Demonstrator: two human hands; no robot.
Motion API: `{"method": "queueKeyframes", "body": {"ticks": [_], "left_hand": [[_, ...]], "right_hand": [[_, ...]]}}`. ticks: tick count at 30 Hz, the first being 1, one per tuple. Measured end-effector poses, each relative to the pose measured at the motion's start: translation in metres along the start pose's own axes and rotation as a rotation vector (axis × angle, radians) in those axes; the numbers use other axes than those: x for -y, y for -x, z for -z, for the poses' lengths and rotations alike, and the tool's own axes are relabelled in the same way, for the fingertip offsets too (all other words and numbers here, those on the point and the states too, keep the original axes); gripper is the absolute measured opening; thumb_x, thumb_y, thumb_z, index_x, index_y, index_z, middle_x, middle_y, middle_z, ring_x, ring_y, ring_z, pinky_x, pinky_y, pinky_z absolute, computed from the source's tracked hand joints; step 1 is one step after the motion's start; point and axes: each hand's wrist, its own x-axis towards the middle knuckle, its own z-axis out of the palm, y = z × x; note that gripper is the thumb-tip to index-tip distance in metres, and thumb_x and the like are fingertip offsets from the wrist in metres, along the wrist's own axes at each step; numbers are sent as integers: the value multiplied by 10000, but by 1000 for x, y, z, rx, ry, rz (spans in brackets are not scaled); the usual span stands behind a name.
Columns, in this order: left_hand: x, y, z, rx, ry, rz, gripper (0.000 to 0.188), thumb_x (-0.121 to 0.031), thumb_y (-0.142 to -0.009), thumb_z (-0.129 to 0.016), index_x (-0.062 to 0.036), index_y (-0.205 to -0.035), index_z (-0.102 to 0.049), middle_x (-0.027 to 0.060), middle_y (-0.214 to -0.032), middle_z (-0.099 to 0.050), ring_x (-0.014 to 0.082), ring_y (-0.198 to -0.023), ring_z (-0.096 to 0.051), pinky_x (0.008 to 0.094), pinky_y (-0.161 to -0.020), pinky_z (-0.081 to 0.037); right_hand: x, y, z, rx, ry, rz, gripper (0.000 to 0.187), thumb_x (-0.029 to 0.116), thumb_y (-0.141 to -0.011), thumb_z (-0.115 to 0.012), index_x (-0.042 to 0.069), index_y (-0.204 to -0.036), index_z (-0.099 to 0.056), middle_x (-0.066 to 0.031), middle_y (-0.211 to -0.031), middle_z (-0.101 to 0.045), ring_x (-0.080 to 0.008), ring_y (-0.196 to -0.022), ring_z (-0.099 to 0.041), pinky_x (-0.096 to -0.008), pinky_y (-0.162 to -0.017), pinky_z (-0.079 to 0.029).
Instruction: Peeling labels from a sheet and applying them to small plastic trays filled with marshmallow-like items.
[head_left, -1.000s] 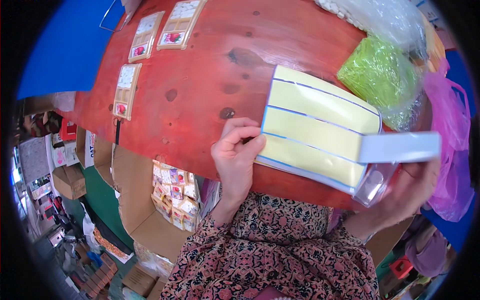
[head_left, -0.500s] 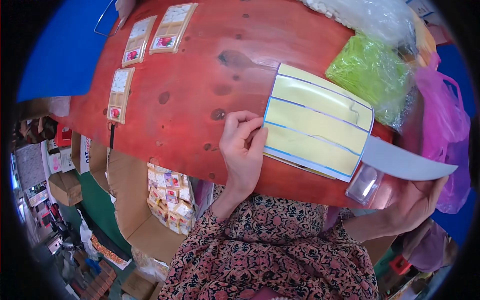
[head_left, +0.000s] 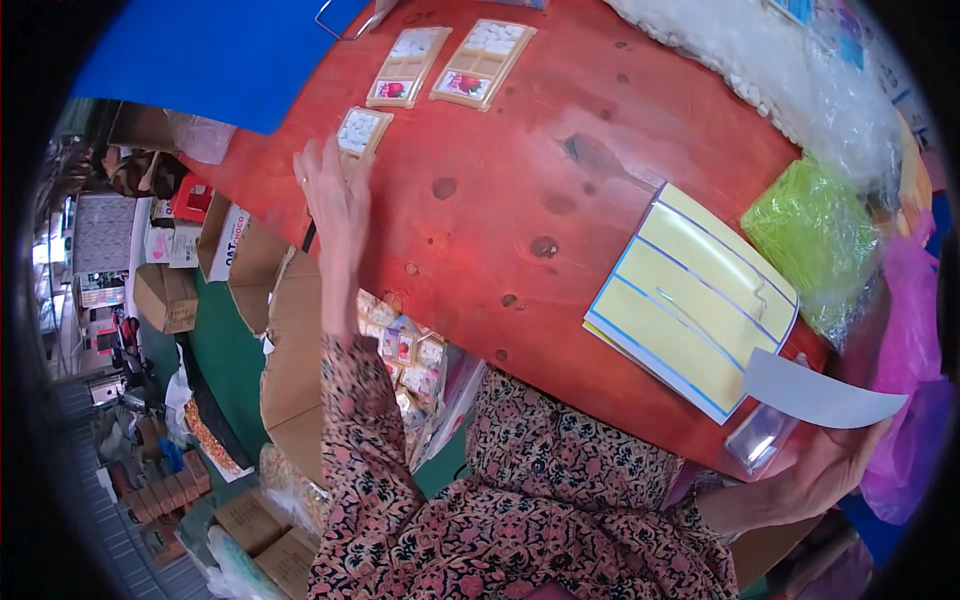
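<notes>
My left hand (head_left: 335, 195) reaches over the far left of the table with its fingers stretched out. It is at a small tan compartment tray (head_left: 363, 130) of white pieces and covers the tray's lower part. Two similar trays, one (head_left: 409, 66) beside the other (head_left: 484, 62), lie farther off, each with a red-fruit label. At the right, my right hand (head_left: 840, 465) is closed on the lower edge of a curved pale strip (head_left: 820, 392); its fingertips are partly hidden behind it. The strip's left end overlaps a stack of yellow sheets (head_left: 700, 290) with blue and purple lines.
A red table (head_left: 480, 200) spans the middle. Beyond the sheets are a green plastic-wrapped pack (head_left: 810, 235), a heap of white pieces under clear plastic (head_left: 740, 60), and a pink bag (head_left: 905, 310). A clear case (head_left: 757, 440) lies near my right wrist. An open carton (head_left: 295, 370) holds packed trays below.
My left hand has left the yellow sheets and moved far left to the nearest tray. My right hand still holds the strip. The whole view has shifted.
</notes>
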Motion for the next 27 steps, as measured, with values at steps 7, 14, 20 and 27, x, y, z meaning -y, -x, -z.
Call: {"method": "queueKeyframes", "body": {"ticks": [7,14,20,27], "left_hand": [[27,-2,-26,299,37,69,466,-196,-842,-615,11,-1231,-465,262,-1126,-487,425,-1050,-458,478,-876,-386],[-110,59,39,413,79,82,601,-279,-787,-659,44,-1247,-443,250,-1122,-441,399,-1006,-433,479,-875,-359],[-175,88,51,465,208,124,708,-303,-753,-713,44,-1292,-410,257,-1182,-404,400,-1059,-409,477,-898,-346],[-183,85,101,290,644,169,661,-215,-738,-739,71,-1261,-453,274,-1214,-461,393,-1092,-467,453,-916,-390]], "right_hand": [[-16,8,-13,35,-75,-36,384,88,-975,-410,-64,-1326,-375,-195,-1280,-497,-291,-1124,-533,-455,-1015,-402],[-29,3,-27,-150,-101,-94,360,49,-965,-407,-105,-1286,-349,-191,-1247,-453,-253,-1136,-458,-407,-1048,-338],[-44,1,-88,-97,-102,-151,54,20,-943,-427,-10,-917,-391,-72,-898,-346,-159,-823,-373,-291,-800,-356],[-73,12,-122,-165,314,-72,146,126,-912,-542,12,-864,-463,-84,-852,-501,-142,-741,-484,-255,-672,-398]]}}
